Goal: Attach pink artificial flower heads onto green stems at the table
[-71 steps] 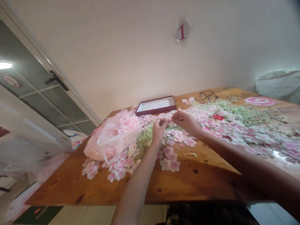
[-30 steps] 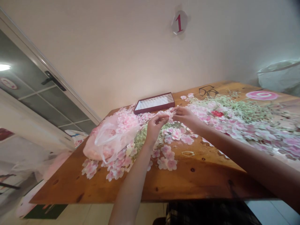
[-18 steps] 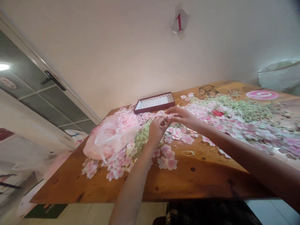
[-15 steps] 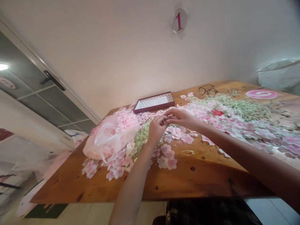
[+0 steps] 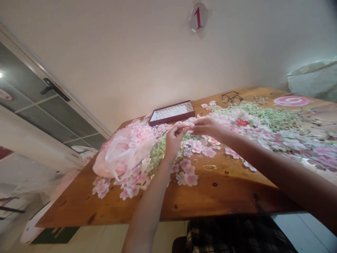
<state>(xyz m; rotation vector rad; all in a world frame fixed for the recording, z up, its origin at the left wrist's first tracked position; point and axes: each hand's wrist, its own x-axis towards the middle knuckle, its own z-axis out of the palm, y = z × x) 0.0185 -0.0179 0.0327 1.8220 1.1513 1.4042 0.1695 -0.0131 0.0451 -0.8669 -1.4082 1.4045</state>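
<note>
My left hand [image 5: 173, 138] and my right hand [image 5: 209, 128] meet above the middle of the wooden table, fingertips pinched close together. Between them shows a small pale pink artificial flower [image 5: 191, 127], partly covered by the fingers; its stem cannot be made out. Under and around the hands lie loose pink and white artificial flowers [image 5: 197, 146]. A clump of pale green artificial stems [image 5: 157, 154] lies beside my left wrist. Past my right hand spreads a larger heap of pink flowers [image 5: 265, 140] with one red flower [image 5: 242, 122] among them.
A clear plastic bag of pink flowers [image 5: 118, 154] sits at the left. A dark red tray [image 5: 172, 113] stands by the wall, near glasses [image 5: 232, 98]. More green stems [image 5: 273, 117], a pink round sticker [image 5: 291, 101] and a white sack [image 5: 313, 80] are to the right. A thin ring [image 5: 210, 167] lies in front.
My fingertips have drawn slightly apart, and the pale flower between them shows more. The view has shifted a little. Things on the table lie as before.
</note>
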